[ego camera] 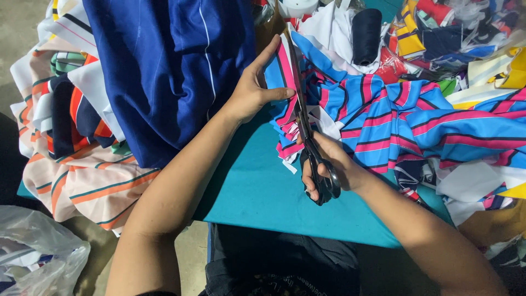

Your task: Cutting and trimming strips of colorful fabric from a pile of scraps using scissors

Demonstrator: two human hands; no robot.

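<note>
From the head view, your right hand (329, 164) grips black scissors (307, 131), fingers clenched through the handles, blades running up the striped cloth (383, 120). Your left hand (255, 90) pinches that cloth's edge above the teal table (257, 192), beside a dark blue garment (164, 71).

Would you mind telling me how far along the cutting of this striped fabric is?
Done: small striped offcuts lie on the teal table. In hand: the right hand works black scissors along the edge of the striped fabric, which the left hand steadies. Left: most of that fabric lies bunched and uncut at the right.
</note>
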